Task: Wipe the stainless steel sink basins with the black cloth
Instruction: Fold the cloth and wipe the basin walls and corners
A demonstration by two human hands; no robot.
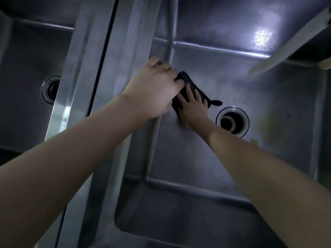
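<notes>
Fig.: My right hand (pixel 194 109) lies flat, fingers spread, pressing cloth (pixel 192 86) onto right basin (pixel 197 149) floor nr drain (pixel 232 121); left hand (pixel 152 90) curled, pinching cloth's upper edge by divider (pixel 100 68).

cloth (pixel 192 88) on right basin (pixel 197 158) floor, left of drain (pixel 232 121) | right hand (pixel 194 109) on cloth

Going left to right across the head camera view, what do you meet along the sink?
Round drain of the left steel basin → raised stainless steel divider between the basins → left hand → black cloth under the right hand → round drain of the right basin → pale flat strip at upper right.
</notes>
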